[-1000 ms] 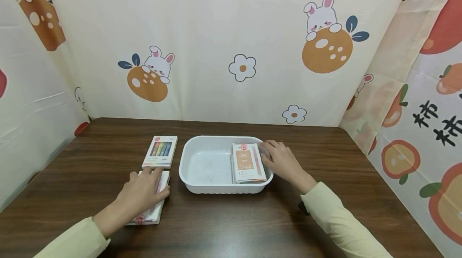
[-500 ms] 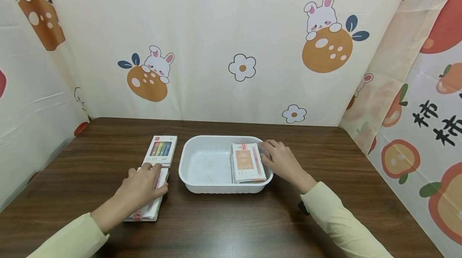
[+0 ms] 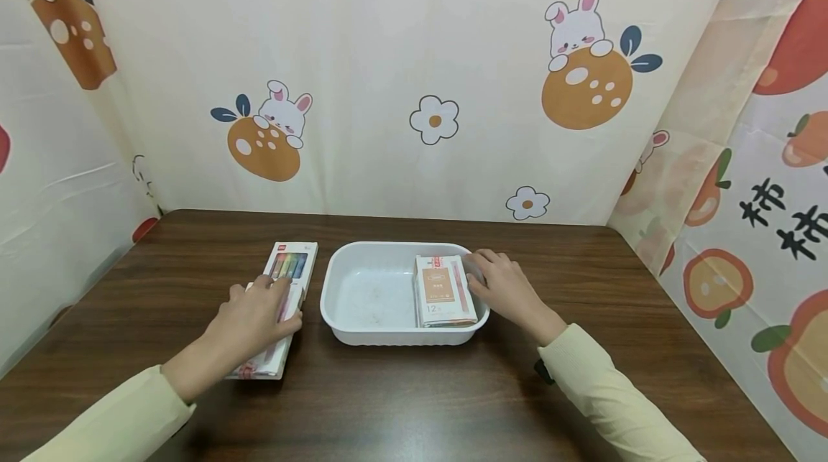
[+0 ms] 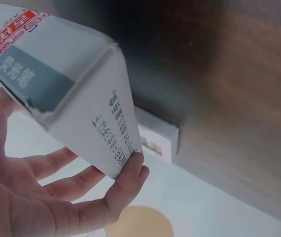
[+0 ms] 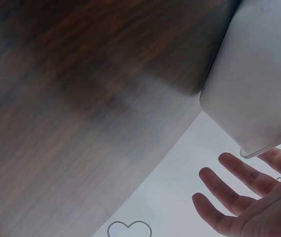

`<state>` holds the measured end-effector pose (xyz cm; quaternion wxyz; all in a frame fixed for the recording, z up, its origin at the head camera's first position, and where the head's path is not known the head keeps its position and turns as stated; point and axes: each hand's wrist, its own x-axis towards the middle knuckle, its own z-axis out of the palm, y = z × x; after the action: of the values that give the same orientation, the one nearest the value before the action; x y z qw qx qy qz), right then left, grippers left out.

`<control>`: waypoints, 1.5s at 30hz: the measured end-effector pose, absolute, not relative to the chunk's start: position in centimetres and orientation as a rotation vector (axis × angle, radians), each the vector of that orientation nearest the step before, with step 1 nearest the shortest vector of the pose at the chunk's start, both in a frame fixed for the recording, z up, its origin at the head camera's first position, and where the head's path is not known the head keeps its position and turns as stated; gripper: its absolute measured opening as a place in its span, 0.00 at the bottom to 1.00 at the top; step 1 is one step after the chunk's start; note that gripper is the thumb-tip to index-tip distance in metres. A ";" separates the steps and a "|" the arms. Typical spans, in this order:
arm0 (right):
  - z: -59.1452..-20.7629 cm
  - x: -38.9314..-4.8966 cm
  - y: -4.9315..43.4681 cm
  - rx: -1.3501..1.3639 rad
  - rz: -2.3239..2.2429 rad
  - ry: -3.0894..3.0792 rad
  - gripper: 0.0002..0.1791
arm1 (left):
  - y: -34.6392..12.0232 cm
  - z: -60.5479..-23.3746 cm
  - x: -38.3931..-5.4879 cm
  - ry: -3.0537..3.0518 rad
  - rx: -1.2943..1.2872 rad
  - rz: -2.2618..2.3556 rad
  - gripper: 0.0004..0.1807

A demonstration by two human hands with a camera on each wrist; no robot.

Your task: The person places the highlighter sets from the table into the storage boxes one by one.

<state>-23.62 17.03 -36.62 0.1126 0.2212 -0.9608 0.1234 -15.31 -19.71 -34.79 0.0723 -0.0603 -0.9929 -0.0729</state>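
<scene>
A dark brown wood-grain table stood before me, faintly shining under the light. Behind it hung a cream cloth backdrop printed with white rabbits atop orange fruit; creased white fabric hung left, fruit-patterned cloth with black lettering right.

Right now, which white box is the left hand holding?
The grey-labelled box, gripped by the left hand, left of the white tray. The box showing coloured sticks lies beyond it; the tan-panelled box sits inside the tray.
</scene>
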 end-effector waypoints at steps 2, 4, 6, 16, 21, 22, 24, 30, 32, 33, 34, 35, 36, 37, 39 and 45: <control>-36.6 -23.6 17.0 0.650 0.362 -2.817 0.21 | -19.6 -34.3 -15.5 -2.990 -0.183 -0.219 0.32; -36.6 -23.6 17.0 0.650 0.360 -2.817 0.21 | -19.6 -33.8 -15.6 -2.994 -0.187 -0.220 0.32; -36.6 -23.6 17.0 0.650 0.359 -2.819 0.21 | -19.5 -33.4 -15.8 -2.996 -0.193 -0.221 0.32; -36.5 -23.5 16.8 0.643 0.367 -2.841 0.22 | -18.8 -31.6 -16.8 -2.954 -0.223 -0.208 0.29; -36.6 -23.6 16.9 0.641 0.369 -2.838 0.22 | -18.0 -31.0 -17.2 -2.942 -0.242 -0.210 0.30; -36.6 -23.6 16.9 0.640 0.371 -2.838 0.22 | -17.8 -30.9 -17.3 -2.941 -0.246 -0.213 0.30; -36.6 -23.6 16.9 0.639 0.375 -2.838 0.22 | -17.3 -30.7 -17.5 -2.947 -0.252 -0.220 0.31; -36.6 -23.6 16.9 0.637 0.369 -2.841 0.22 | -16.1 -30.4 -18.2 -2.973 -0.267 -0.231 0.30; -36.6 -23.6 16.8 0.637 0.368 -2.840 0.22 | -15.7 -30.4 -18.4 -2.977 -0.278 -0.230 0.30; -36.6 -23.6 16.8 0.637 0.368 -2.840 0.22 | -15.5 -30.4 -18.5 -2.978 -0.287 -0.226 0.30; -36.6 -23.6 16.8 0.637 0.368 -2.839 0.22 | -15.3 -30.4 -18.7 -2.978 -0.298 -0.220 0.30; -36.6 -23.6 16.8 0.637 0.368 -2.839 0.22 | -15.1 -30.4 -18.8 -2.979 -0.306 -0.213 0.30; -36.6 -23.6 16.8 0.637 0.367 -2.840 0.22 | -14.9 -30.4 -18.9 -2.980 -0.314 -0.209 0.30; -36.6 -23.6 16.8 0.638 0.367 -2.841 0.22 | -14.7 -30.4 -19.1 -2.980 -0.321 -0.202 0.30; -36.6 -23.6 16.8 0.640 0.365 -2.844 0.22 | -14.3 -30.4 -19.3 -2.982 -0.330 -0.199 0.29; -36.5 -23.6 16.7 0.632 0.370 -2.853 0.22 | -13.1 -30.1 -19.8 -2.986 -0.324 -0.226 0.29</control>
<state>-23.57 16.72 -36.50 0.0979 0.2136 -0.9639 0.1250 -19.76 -13.07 -30.09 0.0650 -0.1072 -0.9893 -0.0748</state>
